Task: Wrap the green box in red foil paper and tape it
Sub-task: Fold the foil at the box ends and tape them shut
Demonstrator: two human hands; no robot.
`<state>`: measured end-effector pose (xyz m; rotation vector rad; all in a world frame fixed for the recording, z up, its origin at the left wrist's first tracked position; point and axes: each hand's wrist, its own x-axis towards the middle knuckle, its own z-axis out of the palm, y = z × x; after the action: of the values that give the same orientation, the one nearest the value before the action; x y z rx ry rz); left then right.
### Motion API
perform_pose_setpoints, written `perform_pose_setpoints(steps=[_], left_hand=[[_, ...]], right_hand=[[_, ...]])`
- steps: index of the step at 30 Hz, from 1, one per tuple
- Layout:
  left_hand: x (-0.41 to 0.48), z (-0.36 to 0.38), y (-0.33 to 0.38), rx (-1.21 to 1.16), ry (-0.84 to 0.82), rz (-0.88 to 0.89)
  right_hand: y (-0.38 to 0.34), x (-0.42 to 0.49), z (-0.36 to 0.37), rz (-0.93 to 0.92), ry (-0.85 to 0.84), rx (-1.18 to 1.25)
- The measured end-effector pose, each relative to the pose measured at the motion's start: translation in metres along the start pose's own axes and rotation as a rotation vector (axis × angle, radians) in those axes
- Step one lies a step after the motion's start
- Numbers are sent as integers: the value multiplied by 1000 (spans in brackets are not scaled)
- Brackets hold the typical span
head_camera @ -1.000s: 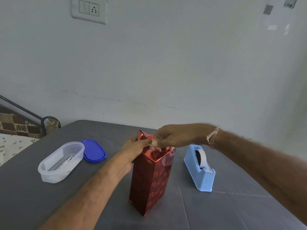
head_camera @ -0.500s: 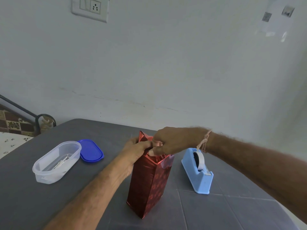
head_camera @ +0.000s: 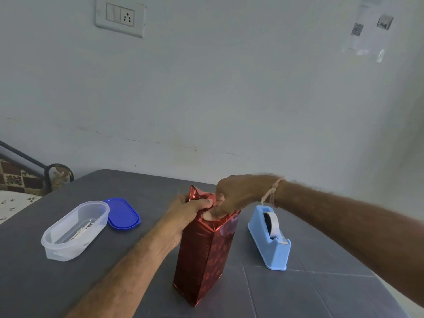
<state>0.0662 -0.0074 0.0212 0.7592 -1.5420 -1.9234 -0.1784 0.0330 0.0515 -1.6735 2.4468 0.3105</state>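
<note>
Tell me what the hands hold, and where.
The foil-wrapped box, at its top end: left hand grips the upper foil edge, right hand pinches the folded foil beside it.

Box hidden under foil (head_camera: 202, 255); tub (head_camera: 68, 246) contents indistinct

A box (head_camera: 202, 260) covered in red foil (head_camera: 196, 193) stands upright on a grey table (head_camera: 68, 283), one corner edge facing the camera. At its top the foil is loose and crumpled, with a point sticking up on the far left. The left hand (head_camera: 190, 210) grips the foil there, fingers curled over the folds. The right hand (head_camera: 238, 193) reaches in from the right and pinches the foil at the top; a thread (head_camera: 273, 193) circles its wrist. Near the box on the right sits a light blue tape dispenser (head_camera: 270, 244). Well to the left lies a clear tub (head_camera: 73, 230), with a blue lid (head_camera: 124, 213) just beside its far end. A socket (head_camera: 120, 17) is on the wall.
</note>
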Motion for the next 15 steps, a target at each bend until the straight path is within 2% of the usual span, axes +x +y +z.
perform_pose_setpoints(steps=[2, 3, 4, 7, 11, 15], left_hand=[[1, 0, 0, 3, 20, -4], [1, -1, 0, 5, 32, -7], [3, -1, -1, 11, 41, -6], [5, -2, -2, 21, 58, 8], [10, -3, -6, 47, 76, 7], [14, -4, -9, 69, 64, 8]], right_hand=[[-72, -61, -39, -104, -98, 27], [-86, -72, -45, -153, -87, 42], [-85, -81, -49, -189, -102, 105], [-67, -71, -43, -142, -132, 233], [-66, -65, -36, -182, -71, 336], [-76, -61, -24, -138, 45, 263]])
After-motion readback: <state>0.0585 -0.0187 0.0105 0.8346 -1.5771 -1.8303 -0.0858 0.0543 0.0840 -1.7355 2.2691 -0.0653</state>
